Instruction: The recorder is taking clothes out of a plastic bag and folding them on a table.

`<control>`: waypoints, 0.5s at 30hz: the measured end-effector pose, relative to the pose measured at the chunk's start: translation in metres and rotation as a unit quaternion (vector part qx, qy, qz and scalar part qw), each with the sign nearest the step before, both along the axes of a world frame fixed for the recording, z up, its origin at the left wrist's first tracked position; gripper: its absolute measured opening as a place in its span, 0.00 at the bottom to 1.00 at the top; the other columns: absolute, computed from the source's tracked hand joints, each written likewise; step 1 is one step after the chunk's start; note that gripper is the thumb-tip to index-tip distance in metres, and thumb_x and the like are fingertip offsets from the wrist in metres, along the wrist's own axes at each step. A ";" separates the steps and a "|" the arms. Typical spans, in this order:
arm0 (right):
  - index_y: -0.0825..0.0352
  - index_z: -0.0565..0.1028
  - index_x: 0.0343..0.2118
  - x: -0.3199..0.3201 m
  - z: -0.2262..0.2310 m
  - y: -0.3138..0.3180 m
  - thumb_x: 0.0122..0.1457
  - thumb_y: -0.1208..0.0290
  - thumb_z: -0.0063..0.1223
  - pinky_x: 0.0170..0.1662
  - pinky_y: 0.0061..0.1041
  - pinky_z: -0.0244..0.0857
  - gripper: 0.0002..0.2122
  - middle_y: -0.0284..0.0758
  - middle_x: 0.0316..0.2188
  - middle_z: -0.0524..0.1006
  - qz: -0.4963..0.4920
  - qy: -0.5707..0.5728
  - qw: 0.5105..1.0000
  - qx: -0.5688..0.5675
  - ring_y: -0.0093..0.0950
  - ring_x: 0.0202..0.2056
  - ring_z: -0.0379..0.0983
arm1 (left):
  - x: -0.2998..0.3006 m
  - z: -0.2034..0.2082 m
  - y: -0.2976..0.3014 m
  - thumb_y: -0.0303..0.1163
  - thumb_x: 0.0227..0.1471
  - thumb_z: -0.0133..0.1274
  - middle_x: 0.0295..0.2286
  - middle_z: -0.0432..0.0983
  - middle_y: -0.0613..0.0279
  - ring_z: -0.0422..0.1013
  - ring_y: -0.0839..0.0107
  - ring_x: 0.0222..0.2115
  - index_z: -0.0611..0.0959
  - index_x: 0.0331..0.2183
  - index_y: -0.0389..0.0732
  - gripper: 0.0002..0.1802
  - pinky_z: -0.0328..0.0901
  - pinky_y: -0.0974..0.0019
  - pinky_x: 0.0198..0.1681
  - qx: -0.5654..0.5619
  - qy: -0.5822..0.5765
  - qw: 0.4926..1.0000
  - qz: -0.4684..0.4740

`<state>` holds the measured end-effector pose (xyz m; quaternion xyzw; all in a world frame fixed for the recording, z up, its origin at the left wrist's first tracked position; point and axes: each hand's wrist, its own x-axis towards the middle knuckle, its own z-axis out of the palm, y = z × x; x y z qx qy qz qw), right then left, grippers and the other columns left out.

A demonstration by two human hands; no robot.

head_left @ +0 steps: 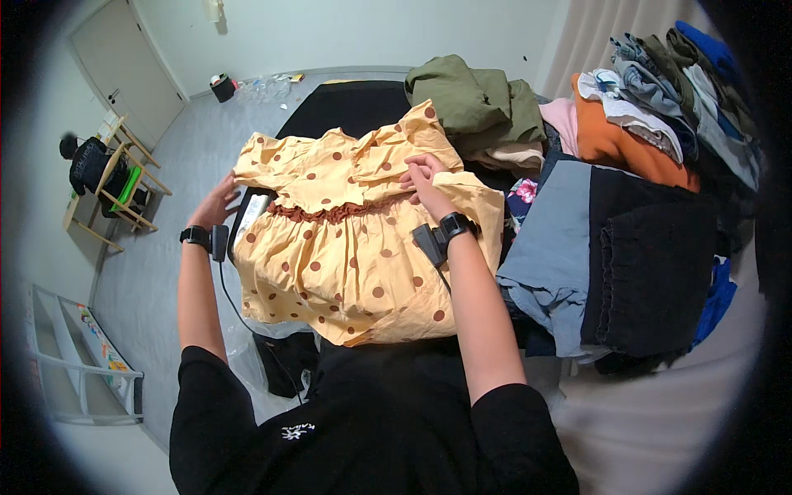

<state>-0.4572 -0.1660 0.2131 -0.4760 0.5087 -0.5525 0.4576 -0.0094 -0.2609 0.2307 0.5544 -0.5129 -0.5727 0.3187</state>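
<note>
Here, the dotted yellow dress is spread out, its edge met at ten o'clock by the left hand, its front at two o'clock by the right hand, held well apart; whether cloth is pinched cannot be told.

Dress: on the table, before you.
Your left hand: at the left edge of the dress.
Your right hand: on the dress, right of its middle.
Clothes piles: to your right, beside the dress.
Chair: on the floor, to your left.
Bin: beyond your left hand, near the wall.
</note>
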 end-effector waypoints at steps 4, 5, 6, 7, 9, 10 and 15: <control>0.65 0.66 0.41 0.000 -0.002 -0.001 0.61 0.68 0.39 0.21 0.16 0.65 0.09 0.34 0.27 0.76 -0.010 0.003 1.000 0.004 0.21 0.28 0.75 | -0.013 0.038 -0.002 0.47 0.50 0.51 0.58 0.52 0.69 0.49 0.66 0.57 0.60 0.58 0.47 0.36 0.47 0.58 0.57 -0.135 0.102 0.986 0.011; 0.65 0.66 0.41 0.000 -0.002 -0.001 0.61 0.68 0.39 0.21 0.16 0.65 0.09 0.34 0.27 0.76 0.000 0.002 1.000 0.004 0.21 0.28 0.75 | -0.022 0.052 0.001 0.43 0.51 0.51 0.58 0.51 0.67 0.49 0.67 0.58 0.60 0.57 0.45 0.35 0.46 0.59 0.59 -0.182 0.103 0.978 -0.001; 0.65 0.66 0.41 0.000 -0.002 -0.001 0.61 0.68 0.39 0.21 0.16 0.65 0.09 0.34 0.27 0.76 0.000 -0.003 1.000 0.000 0.21 0.28 0.75 | -0.035 0.063 0.004 0.43 0.51 0.51 0.58 0.51 0.67 0.49 0.67 0.58 0.60 0.57 0.45 0.35 0.46 0.59 0.59 -0.180 0.118 0.977 0.003; 0.65 0.67 0.41 0.000 -0.002 -0.001 0.61 0.68 0.39 0.21 0.16 0.65 0.09 0.33 0.27 0.76 -0.011 -0.006 1.000 0.002 0.21 0.28 0.75 | -0.050 0.074 0.007 0.41 0.52 0.50 0.58 0.52 0.62 0.49 0.66 0.58 0.62 0.56 0.42 0.32 0.44 0.60 0.60 -0.257 0.101 0.961 0.001; 0.66 0.66 0.41 0.000 -0.001 -0.001 0.61 0.69 0.39 0.20 0.16 0.65 0.09 0.34 0.27 0.75 -0.011 -0.002 1.000 0.006 0.21 0.28 0.74 | -0.084 0.091 0.017 0.38 0.53 0.50 0.57 0.53 0.58 0.49 0.66 0.58 0.64 0.55 0.39 0.30 0.43 0.62 0.60 -0.340 0.086 0.937 0.000; 0.66 0.67 0.41 0.000 -0.001 -0.001 0.61 0.69 0.39 0.20 0.16 0.65 0.09 0.34 0.27 0.75 -0.005 -0.006 1.000 0.005 0.21 0.28 0.74 | -0.101 0.094 0.025 0.38 0.53 0.49 0.57 0.52 0.53 0.48 0.64 0.59 0.65 0.54 0.37 0.28 0.43 0.62 0.61 -0.416 -0.043 0.908 -0.039; 0.65 0.67 0.42 -0.002 0.000 0.001 0.61 0.65 0.42 0.22 0.14 0.64 0.11 0.33 0.28 0.75 0.011 -0.005 1.000 0.001 0.19 0.29 0.73 | -0.183 0.075 0.066 0.37 0.50 0.53 0.59 0.47 0.50 0.45 0.59 0.60 0.61 0.55 0.34 0.34 0.43 0.60 0.61 -0.494 -0.284 0.771 -0.282</control>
